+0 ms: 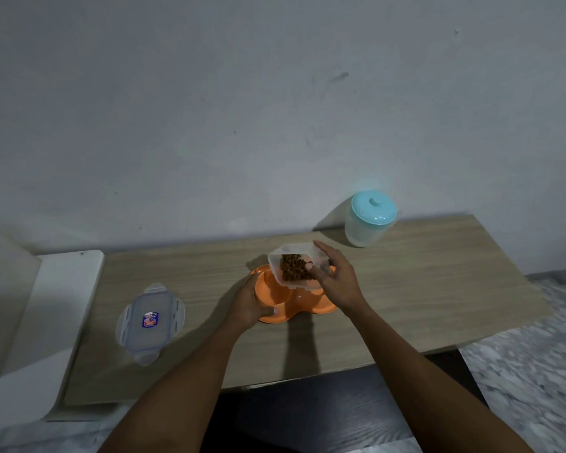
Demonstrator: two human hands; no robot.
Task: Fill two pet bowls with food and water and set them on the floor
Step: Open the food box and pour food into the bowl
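An orange double pet bowl point(276, 300) sits on the wooden table point(422, 289) near its middle. My left hand point(250, 302) grips the bowl's left rim. My right hand point(335, 277) holds a clear plastic food container point(294, 264) with brown kibble inside, tilted toward me over the bowl's left hollow. That hollow looks empty. The right hollow is mostly hidden behind my right hand and the container. A translucent water jug point(368, 220) with a light-blue lid stands upright at the table's back right.
The container's clip-lock lid point(149, 323) lies flat on the table's left part. A white ledge point(62, 289) adjoins the table on the left. A grey wall rises behind. Speckled floor point(530, 371) shows at the right, dark floor below the table's front edge.
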